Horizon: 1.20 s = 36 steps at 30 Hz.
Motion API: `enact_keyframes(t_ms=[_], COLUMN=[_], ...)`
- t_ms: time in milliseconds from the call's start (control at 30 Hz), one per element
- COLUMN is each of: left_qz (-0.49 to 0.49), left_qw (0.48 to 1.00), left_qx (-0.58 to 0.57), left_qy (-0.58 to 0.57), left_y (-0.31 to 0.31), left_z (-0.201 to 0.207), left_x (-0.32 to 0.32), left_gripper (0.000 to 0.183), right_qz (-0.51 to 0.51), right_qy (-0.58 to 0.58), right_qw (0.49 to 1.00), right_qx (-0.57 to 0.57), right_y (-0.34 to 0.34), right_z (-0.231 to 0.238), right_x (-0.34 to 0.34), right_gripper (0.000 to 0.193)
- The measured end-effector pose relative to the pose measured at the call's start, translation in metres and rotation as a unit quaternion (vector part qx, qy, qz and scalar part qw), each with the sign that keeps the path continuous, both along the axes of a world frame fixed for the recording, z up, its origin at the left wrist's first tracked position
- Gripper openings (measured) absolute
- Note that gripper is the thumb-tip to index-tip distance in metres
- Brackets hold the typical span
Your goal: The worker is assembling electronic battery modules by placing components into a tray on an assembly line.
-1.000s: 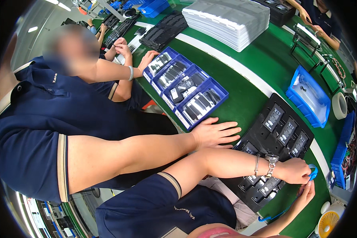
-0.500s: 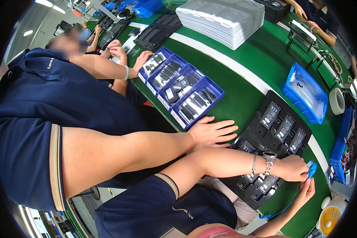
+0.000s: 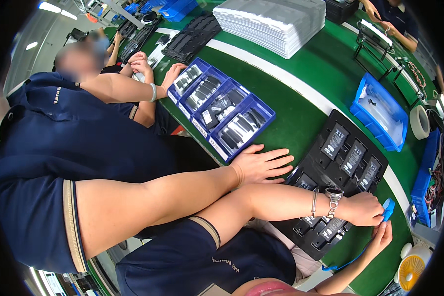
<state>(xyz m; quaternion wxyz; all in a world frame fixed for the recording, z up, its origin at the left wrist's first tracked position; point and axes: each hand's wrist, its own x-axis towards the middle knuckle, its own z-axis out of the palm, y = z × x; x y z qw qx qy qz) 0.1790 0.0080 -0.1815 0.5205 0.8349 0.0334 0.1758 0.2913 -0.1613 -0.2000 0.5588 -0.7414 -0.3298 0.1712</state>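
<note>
As a co-worker's hand [image 3: 261,165] flanks it, left hand [image 3: 362,209] overlies black tray [image 3: 325,170].

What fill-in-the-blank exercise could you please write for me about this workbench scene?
1. The table has a ___ top with a white stripe.
2. Four ___ bins stand in a row, holding dark parts.
3. The left hand, with a watch on its wrist, closes its grip on a blue piece above a ___ tray.
Missing words: green; blue; black.
</note>
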Motion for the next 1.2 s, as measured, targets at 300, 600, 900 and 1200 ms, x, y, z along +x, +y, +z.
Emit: enact_keyframes(t_ms=[300, 600, 900, 1200], left_qz=[0.007, 0.026, 0.012, 0.011], left_qw=[1.0, 0.998, 0.997, 0.996], left_qx=[0.001, -0.048, -0.075, -0.085], left_qy=[0.013, 0.024, 0.026, 0.026], left_y=[0.001, 0.004, 0.001, 0.003], left_z=[0.001, 0.003, 0.002, 0.001], left_x=[0.0, 0.002, 0.008, 0.003], left_gripper=[0.029, 0.026, 0.023, 0.023], right_qz=[-0.01, 0.009, -0.003, -0.002], right_qy=[0.083, -0.112, -0.309, -0.319], right_qw=[0.996, 0.993, 0.948, 0.946], right_qx=[0.03, -0.036, -0.074, -0.066], right_y=[0.002, 0.007, 0.007, 0.008], right_z=[-0.006, 0.0, 0.003, 0.003], right_x=[0.002, -0.003, -0.006, -0.01], right_gripper=[0.027, 0.031, 0.028, 0.024])
